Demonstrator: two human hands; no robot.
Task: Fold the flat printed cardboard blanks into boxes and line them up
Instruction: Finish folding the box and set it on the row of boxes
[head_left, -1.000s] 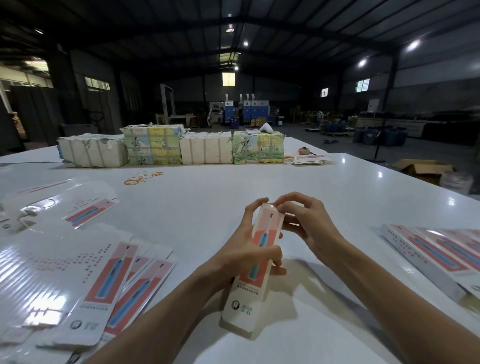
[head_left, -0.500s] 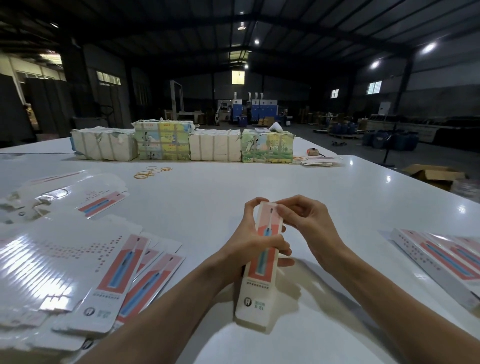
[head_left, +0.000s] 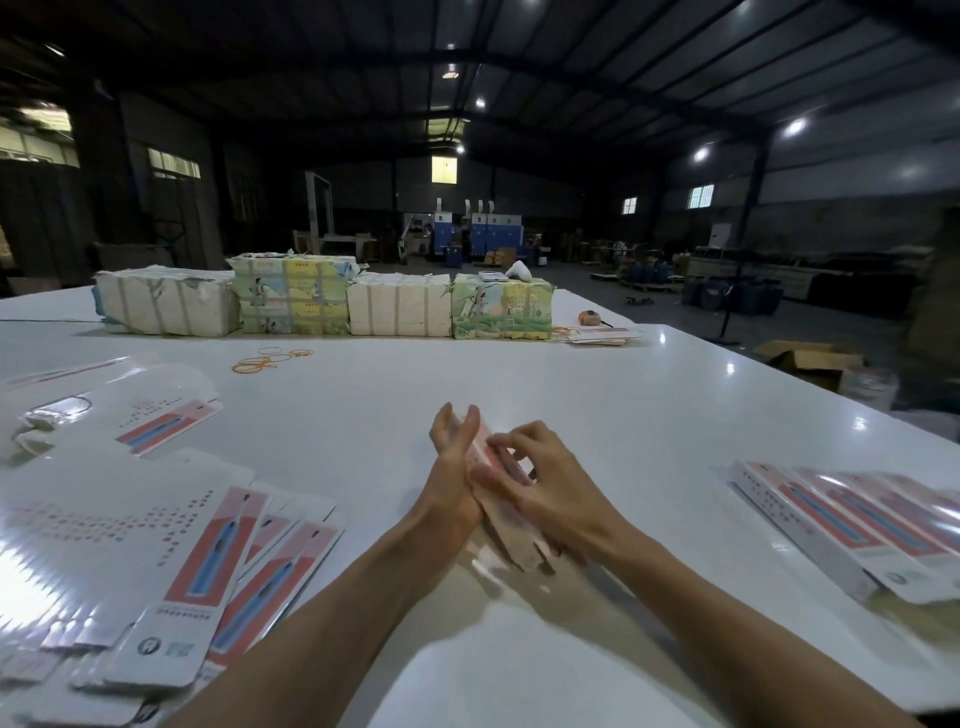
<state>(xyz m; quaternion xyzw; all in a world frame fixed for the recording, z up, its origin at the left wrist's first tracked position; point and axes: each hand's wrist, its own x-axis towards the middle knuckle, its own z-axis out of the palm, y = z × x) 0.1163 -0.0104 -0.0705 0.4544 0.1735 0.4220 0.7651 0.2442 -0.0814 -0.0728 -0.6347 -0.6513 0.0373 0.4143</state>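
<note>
Here the fingers (head_left: 511, 441) of the right hand (head_left: 545, 488) are bent and close together on the upper end of the half-folded box (head_left: 506, 545), probably to tuck in a flap, though motion blur hides it. The left hand (head_left: 449, 467) has its fingers (head_left: 457, 423) nearly straight and slightly apart, laid flat against the box side. I think this supports the box against the push. The box is between both hands, slanted, above the middle of the white table (head_left: 519, 374). The flat blanks (head_left: 208, 561) wait at the left and the finished boxes (head_left: 857, 525) lie in a row at the right, both in easy reach.
</note>
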